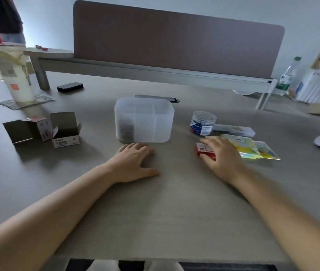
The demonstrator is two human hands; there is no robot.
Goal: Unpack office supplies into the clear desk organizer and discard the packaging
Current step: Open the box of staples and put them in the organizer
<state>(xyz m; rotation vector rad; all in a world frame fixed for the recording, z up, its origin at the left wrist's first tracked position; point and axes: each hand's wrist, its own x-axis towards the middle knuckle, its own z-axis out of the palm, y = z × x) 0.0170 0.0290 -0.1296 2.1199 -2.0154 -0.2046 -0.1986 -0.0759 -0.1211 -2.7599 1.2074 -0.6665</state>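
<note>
Left hand [133, 161] lies flat before the organizer [144, 120]; right hand [221, 155] grips a red box [204, 150].

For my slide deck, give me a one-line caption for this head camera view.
Left hand flat on the grey desk before the clear plastic organizer; right hand grips a small red box.

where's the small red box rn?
Head view, right of centre: the small red box lies on the desk under the right hand, in front of the round clear jar.

Opened boxes [43, 129] left of organizer [144, 120], jar [202, 123] right.
</note>
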